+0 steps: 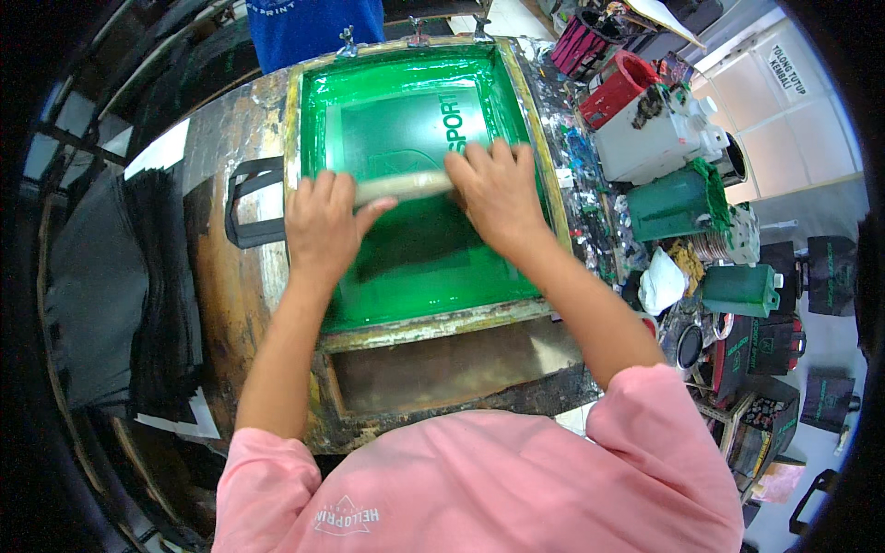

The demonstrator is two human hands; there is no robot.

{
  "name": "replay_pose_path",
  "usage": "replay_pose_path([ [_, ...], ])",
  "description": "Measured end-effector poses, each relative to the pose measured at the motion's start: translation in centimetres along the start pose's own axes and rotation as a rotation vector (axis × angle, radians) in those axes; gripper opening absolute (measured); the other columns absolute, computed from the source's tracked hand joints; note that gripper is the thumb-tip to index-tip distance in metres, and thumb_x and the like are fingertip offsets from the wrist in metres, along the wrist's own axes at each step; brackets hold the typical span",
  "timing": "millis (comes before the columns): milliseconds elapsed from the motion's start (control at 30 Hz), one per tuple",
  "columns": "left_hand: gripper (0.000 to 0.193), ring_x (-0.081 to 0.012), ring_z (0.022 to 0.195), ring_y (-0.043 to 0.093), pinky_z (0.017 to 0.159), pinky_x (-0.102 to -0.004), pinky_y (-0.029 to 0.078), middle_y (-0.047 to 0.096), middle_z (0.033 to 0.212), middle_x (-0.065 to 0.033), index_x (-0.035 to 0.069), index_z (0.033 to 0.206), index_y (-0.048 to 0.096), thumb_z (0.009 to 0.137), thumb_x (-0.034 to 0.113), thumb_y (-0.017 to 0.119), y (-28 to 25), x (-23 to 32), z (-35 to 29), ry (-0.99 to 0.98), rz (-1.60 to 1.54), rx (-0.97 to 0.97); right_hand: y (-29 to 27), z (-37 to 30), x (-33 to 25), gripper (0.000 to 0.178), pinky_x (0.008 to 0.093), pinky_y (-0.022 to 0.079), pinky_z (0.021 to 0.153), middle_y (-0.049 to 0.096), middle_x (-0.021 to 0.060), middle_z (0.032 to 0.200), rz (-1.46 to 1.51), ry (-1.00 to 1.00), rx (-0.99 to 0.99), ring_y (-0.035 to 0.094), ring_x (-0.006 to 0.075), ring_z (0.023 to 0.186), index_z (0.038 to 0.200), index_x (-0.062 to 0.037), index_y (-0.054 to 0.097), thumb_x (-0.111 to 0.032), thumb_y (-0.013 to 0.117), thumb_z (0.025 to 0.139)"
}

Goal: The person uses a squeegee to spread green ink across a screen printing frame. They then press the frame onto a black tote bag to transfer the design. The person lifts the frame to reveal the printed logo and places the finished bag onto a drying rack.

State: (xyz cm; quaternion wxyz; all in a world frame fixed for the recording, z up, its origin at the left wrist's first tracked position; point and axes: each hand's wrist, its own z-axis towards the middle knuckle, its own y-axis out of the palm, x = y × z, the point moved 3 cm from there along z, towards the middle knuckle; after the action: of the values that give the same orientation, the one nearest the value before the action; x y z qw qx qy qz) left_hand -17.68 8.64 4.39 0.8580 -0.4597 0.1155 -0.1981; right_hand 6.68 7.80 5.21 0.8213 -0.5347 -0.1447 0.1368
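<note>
My left hand and my right hand are closed round the two ends of a squeegee's pale wooden handle, slightly blurred. It lies crosswise over a screen-printing screen with a worn wooden frame. Wet green ink covers the mesh, thickest along the edges, and dark lettering shows in the stencil above my right hand. The squeegee's lower edge is hidden under the handle and my hands. From under the frame's left side a black bag's handle sticks out.
Black fabric bags are stacked at left. Three metal clamps hold the screen's far edge; beyond stands a person in a blue shirt. At right are a white jerrycan, a green container and a red container.
</note>
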Motion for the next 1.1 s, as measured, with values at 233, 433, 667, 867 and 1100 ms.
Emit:
replay_pose_path([
  [233,0.057,-0.0325,0.078,0.055,0.072,-0.0462,0.046,0.054,0.085,-0.0105,0.008,0.089,0.061,0.086,0.063,0.077,-7.7,6.0,-7.4,0.015,-0.117,-0.046,-7.0,-9.2,-5.0,0.021,0.0483,0.042,0.088,0.061,0.0035,0.098,0.021,0.01,-0.173,0.061,0.0256,0.096,0.112,-0.0189,0.065,-0.016,0.067,0.091],
  [433,0.08,-0.0392,0.115,0.055,0.098,-0.0568,0.044,0.06,0.121,-0.0144,0.002,0.119,0.072,0.07,0.062,0.092,-8.6,4.1,-11.2,-0.136,-0.293,0.015,-6.9,-11.0,-5.4,0.035,0.0553,0.037,0.103,0.061,0.0064,0.106,0.01,0.041,-0.037,0.059,0.0294,0.106,0.115,-0.0144,0.066,-0.027,0.082,0.086],
  [667,0.115,-0.038,0.118,0.05,0.109,-0.0565,0.035,0.055,0.126,-0.0149,0.003,0.138,0.067,0.048,0.064,0.102,-8.4,0.5,-19.4,-0.468,-0.082,-0.143,-8.9,-13.1,-6.8,0.058,0.0613,0.033,0.108,0.059,0.0084,0.111,0.176,0.109,-0.012,0.057,0.0296,0.109,0.122,-0.0113,0.069,-0.058,0.078,0.089],
  [867,0.089,-0.0301,0.13,0.055,0.115,-0.05,0.042,0.064,0.128,-0.0145,-0.001,0.143,0.064,0.073,0.039,0.101,-11.9,0.3,-13.1,-0.798,-1.02,0.394,-17.9,-5.2,-4.2,0.067,0.0565,0.034,0.101,0.061,0.0116,0.105,0.079,0.033,0.252,0.057,0.0325,0.106,0.112,-0.0081,0.07,-0.07,0.071,0.088],
  [1100,0.09,-0.0415,0.139,0.054,0.116,-0.054,0.043,0.052,0.149,-0.0304,-0.007,0.161,0.039,0.098,0.042,0.08,-9.6,-1.7,-7.2,-0.697,-0.413,0.084,-25.1,8.2,1.1,0.062,0.0515,0.042,0.087,0.069,0.0144,0.079,0.013,-0.048,0.546,0.069,0.0352,0.081,0.09,-0.0085,0.073,-0.068,0.058,0.102],
])
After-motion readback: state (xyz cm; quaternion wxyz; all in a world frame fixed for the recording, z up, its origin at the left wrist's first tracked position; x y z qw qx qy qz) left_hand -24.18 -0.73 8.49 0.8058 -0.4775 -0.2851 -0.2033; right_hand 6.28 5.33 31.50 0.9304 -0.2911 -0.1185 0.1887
